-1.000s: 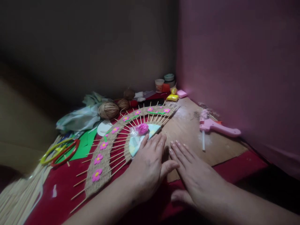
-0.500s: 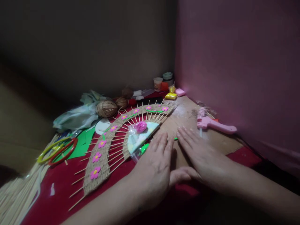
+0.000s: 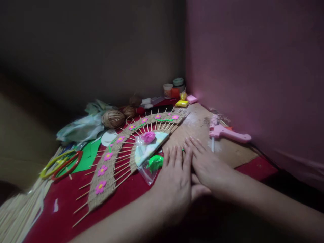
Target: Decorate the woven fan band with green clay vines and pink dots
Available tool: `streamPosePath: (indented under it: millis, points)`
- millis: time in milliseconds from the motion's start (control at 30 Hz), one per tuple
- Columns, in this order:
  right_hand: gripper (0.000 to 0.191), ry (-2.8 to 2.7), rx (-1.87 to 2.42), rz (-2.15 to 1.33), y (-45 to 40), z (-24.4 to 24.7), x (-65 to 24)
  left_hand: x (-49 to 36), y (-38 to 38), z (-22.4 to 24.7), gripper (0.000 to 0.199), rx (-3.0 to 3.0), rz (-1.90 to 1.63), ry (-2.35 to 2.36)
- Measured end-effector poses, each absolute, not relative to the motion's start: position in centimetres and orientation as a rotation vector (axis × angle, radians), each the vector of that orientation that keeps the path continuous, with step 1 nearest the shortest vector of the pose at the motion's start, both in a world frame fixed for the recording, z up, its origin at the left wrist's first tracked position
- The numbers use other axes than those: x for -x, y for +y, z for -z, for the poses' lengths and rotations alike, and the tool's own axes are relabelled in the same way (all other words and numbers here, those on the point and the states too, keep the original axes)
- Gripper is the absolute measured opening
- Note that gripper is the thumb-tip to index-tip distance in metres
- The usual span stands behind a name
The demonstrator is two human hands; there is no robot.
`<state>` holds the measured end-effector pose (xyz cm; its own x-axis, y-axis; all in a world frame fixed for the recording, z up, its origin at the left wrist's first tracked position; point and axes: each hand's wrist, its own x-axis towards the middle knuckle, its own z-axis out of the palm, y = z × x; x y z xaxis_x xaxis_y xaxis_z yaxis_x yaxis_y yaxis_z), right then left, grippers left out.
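My left hand (image 3: 174, 175) lies flat, palm down, with its fingers stretched over the brown board (image 3: 199, 118). Beside it, my right hand (image 3: 205, 162) is also flat and spread, its fingertips meeting the left ones. A tiny bit of green clay (image 3: 183, 149) shows between the fingertips; the rest of it is hidden. Just left of my left hand sits green clay (image 3: 155, 163) in a clear bag. A woven fan-shaped piece (image 3: 108, 172) with pink flowers and thin sticks curves around a folded patterned cloth (image 3: 144, 153), on which pink clay (image 3: 148, 137) rests.
A pink glue gun (image 3: 227, 133) lies right of my hands. Twine balls (image 3: 113, 118), a paper cup (image 3: 167, 90) and yellow clay packets (image 3: 182, 103) stand at the back. Scissors (image 3: 67, 165) with yellow and red handles and green sheets (image 3: 88, 157) are at the left.
My hands have come together; the left hand moved right, and more of the bagged green clay shows. Less of the small green piece is visible. The view has shifted slightly.
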<state>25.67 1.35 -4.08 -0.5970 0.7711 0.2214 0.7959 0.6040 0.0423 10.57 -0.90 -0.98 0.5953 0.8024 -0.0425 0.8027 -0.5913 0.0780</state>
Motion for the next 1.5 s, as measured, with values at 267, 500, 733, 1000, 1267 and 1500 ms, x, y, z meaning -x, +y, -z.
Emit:
streamPosePath:
  millis: [267, 500, 733, 1000, 1267, 1500]
  points:
    - [0.073, -2.612, 1.240, 0.217, 0.3, 4.5, -25.8, -10.1, -1.5, 1.5, 0.095, -2.790, -0.012, 1.329]
    - [0.075, -2.621, 1.325, 0.290, 2.0, 3.7, -26.0, -10.5, -0.6, 0.9, 0.097, -2.732, 0.064, 1.500]
    - [0.081, -2.590, 1.274, 0.356, 1.1, 4.0, -26.1, -9.8, -1.0, 1.5, 0.096, -2.782, 0.040, 1.467]
    - [0.087, -2.561, 1.311, 0.382, 1.9, 4.0, -26.8, -9.0, -1.3, 0.9, 0.091, -2.903, 0.028, 1.435]
    - [0.085, -2.490, 1.341, 0.287, 1.9, 3.7, -26.3, -8.8, -0.5, -0.9, 0.087, -2.824, -0.029, 1.458]
    - [0.074, -2.590, 1.193, 0.384, 0.9, 4.0, -25.8, -9.6, -1.6, 1.0, 0.088, -2.787, 0.002, 1.410]
